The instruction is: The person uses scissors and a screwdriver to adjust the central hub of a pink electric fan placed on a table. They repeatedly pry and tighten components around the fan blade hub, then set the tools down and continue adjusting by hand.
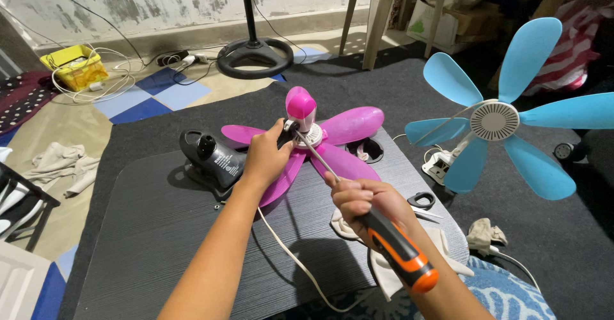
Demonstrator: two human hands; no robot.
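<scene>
A pink ceiling-type fan (pixel 332 134) with several blades lies on a dark grey table (pixel 160 243). My left hand (pixel 265 157) grips its hub beside the pink motor cap (pixel 300 106). My right hand (pixel 364 202) holds a screwdriver (pixel 396 249) with an orange and black handle; its long metal shaft runs up to the fan's white hub (pixel 310 136). A white cord (pixel 291 256) trails from the fan toward me across the table.
A black hair-dryer-like device (pixel 214 157) lies left of the fan. Scissors (pixel 422 202) and a white cloth (pixel 384 269) sit at the table's right edge. A blue fan (pixel 495 122) stands on the right. A fan stand base (pixel 254 54) and a yellow box (pixel 73 64) are on the floor.
</scene>
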